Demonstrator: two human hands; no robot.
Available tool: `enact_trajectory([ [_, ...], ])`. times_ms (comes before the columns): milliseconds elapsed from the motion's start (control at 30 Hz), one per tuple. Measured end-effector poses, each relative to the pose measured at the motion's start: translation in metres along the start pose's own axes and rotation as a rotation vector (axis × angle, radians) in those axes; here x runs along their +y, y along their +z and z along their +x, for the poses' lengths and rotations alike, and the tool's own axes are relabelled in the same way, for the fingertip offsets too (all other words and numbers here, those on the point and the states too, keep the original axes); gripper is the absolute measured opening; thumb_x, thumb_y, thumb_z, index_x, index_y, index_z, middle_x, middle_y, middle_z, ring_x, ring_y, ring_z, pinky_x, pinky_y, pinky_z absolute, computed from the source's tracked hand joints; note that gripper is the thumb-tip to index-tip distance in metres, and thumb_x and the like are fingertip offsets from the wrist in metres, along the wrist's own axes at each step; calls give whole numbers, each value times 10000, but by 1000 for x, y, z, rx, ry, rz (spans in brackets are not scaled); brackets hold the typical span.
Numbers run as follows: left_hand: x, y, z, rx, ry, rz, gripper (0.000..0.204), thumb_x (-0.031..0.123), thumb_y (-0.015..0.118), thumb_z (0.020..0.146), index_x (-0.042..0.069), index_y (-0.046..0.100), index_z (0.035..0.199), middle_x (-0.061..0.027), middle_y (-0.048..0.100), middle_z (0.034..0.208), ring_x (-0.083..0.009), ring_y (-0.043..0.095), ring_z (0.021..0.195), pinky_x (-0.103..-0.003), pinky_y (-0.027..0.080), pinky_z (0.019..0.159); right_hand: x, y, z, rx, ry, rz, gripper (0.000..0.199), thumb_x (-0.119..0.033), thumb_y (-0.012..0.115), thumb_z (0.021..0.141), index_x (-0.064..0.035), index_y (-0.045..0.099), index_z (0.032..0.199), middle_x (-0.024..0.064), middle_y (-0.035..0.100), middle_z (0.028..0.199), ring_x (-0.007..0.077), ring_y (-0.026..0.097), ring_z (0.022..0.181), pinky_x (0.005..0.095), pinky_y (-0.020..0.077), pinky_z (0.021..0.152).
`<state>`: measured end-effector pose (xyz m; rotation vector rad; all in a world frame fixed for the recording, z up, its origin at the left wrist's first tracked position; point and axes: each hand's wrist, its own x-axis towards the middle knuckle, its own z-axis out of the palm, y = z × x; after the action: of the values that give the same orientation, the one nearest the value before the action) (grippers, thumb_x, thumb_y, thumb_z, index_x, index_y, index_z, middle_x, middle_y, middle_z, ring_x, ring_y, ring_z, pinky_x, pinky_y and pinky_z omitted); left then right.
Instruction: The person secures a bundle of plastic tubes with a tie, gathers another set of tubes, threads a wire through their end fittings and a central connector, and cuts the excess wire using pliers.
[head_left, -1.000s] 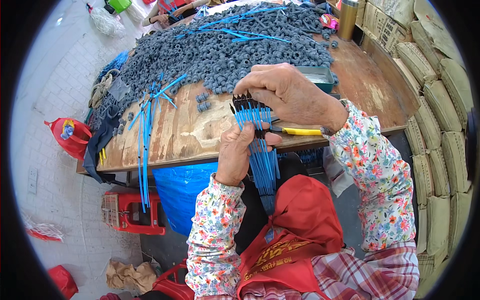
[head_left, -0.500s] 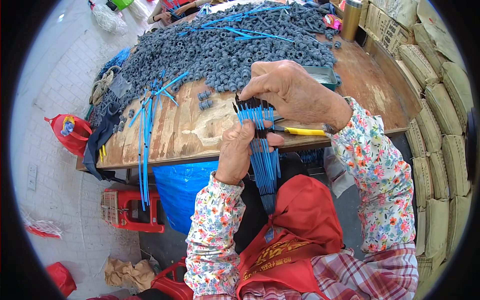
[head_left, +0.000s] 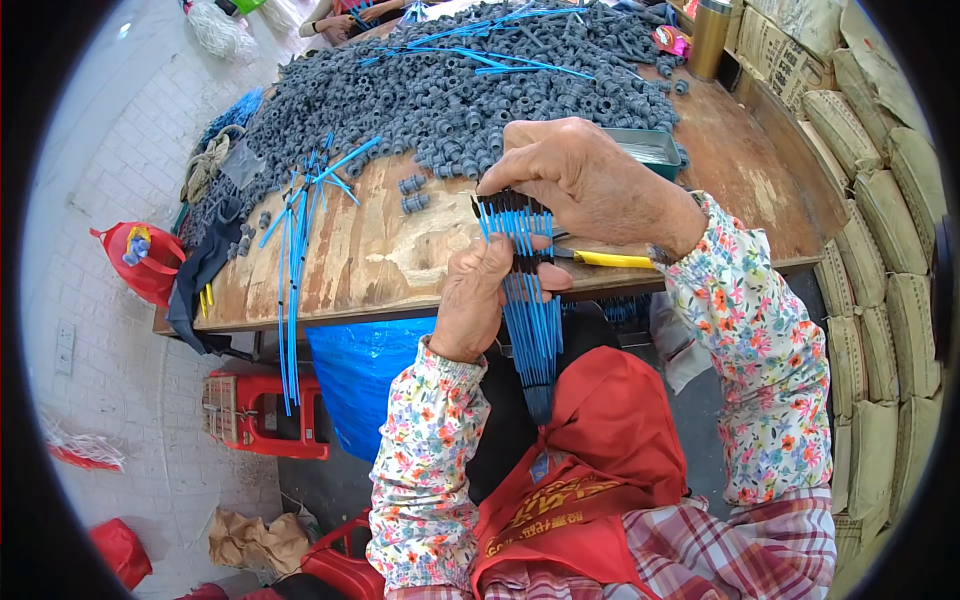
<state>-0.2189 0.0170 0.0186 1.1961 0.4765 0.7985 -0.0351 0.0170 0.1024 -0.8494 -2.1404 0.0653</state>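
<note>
A flat bundle of thin blue strands with black ends (head_left: 532, 320) runs from the table edge down toward my lap. My left hand (head_left: 475, 295) is closed round its upper part, the thumb on top and fingertips showing on the far side. At the bundle's black upper tips my right hand (head_left: 590, 180) is bent in a pinch; its palm side hides exactly what the fingers grip. Under the right wrist lies a yellow-handled tool (head_left: 612, 260), its head mostly covered by the hands and bundle.
Grey ribbed plastic fittings (head_left: 400, 110) are heaped across the wooden table (head_left: 400, 260). Loose blue strands (head_left: 290, 290) overhang the front edge at left. A green tray (head_left: 645, 148) sits behind my right hand; stacked sacks (head_left: 880, 300) line the right. A person's hands work at the far side.
Both hands keep nearly the same places on the bundle. The whole view has shifted very slightly.
</note>
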Motion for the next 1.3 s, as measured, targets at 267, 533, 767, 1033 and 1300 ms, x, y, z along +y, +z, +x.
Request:
enact_trajectory([
  [267,1,-3,0,-70,13,22,472,413,386,988,-17,528,1122,-193,678,839,-308,682,825,-346,552,696,2,-2,3,-22,-11,103,118,-15,583,802,-16,665,887,96,556,747,267,581,708,348,449,623],
  [533,3,-7,0,-111,11,12,521,457,441,953,-32,535,1105,-191,673,842,-322,681,802,-386,561,708,-1,13,5,25,15,104,134,14,539,778,-1,594,899,110,552,828,270,565,813,359,450,713],
  [767,2,-9,5,-116,-7,49,368,265,612,896,-40,553,1093,-159,666,806,-289,682,783,-363,565,688,-9,28,16,146,-7,-145,356,10,536,657,-27,535,1011,125,542,906,310,535,903,391,456,771],
  [1033,-1,-2,-1,-61,47,3,156,55,590,867,-28,627,994,-142,690,851,-202,673,787,-304,528,699,-13,19,16,105,31,-155,294,-39,584,694,-17,546,985,131,559,908,298,539,887,378,465,741],
  [1300,-5,6,-19,89,281,189,190,84,614,868,-16,617,1030,-179,688,949,-231,663,850,-325,515,744,78,-25,-22,77,382,-224,123,-82,566,767,23,623,740,187,622,701,334,628,677,384,496,655],
])
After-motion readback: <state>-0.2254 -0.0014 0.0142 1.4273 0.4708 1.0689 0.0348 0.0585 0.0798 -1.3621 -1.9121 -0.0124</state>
